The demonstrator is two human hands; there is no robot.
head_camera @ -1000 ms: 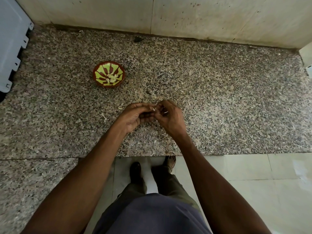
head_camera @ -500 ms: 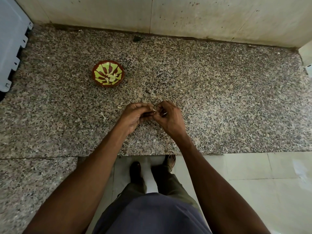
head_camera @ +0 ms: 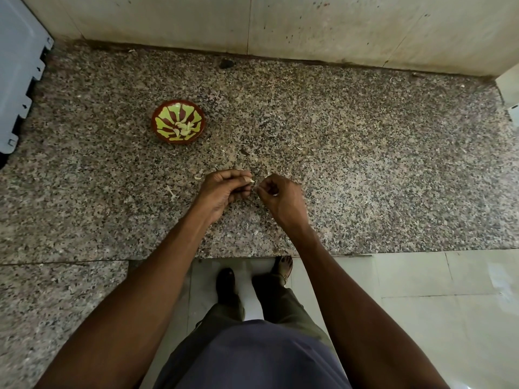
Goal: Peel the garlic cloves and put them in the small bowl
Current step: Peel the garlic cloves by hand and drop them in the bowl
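Note:
My left hand (head_camera: pixel 224 189) pinches a small pale garlic clove (head_camera: pixel 250 180) between thumb and fingertips above the speckled granite counter (head_camera: pixel 365 178). My right hand (head_camera: pixel 280 199) is just to its right with curled fingers, and its fingertips pinch at what looks like a bit of skin close to the clove. The small red bowl with a yellow-green pattern (head_camera: pixel 165 119) stands on the counter to the upper left of my hands, with a few pale peeled cloves (head_camera: pixel 184 128) in its middle.
Bits of garlic skin (head_camera: pixel 172 191) lie scattered on the counter around my hands. A grey plastic object (head_camera: pixel 16 74) stands at the left edge. A tiled wall (head_camera: pixel 309 26) backs the counter. Below the counter's front edge are the floor tiles and my feet.
My hands have drawn slightly apart; before, the fingertips of both were together on the clove. The bowl has not moved.

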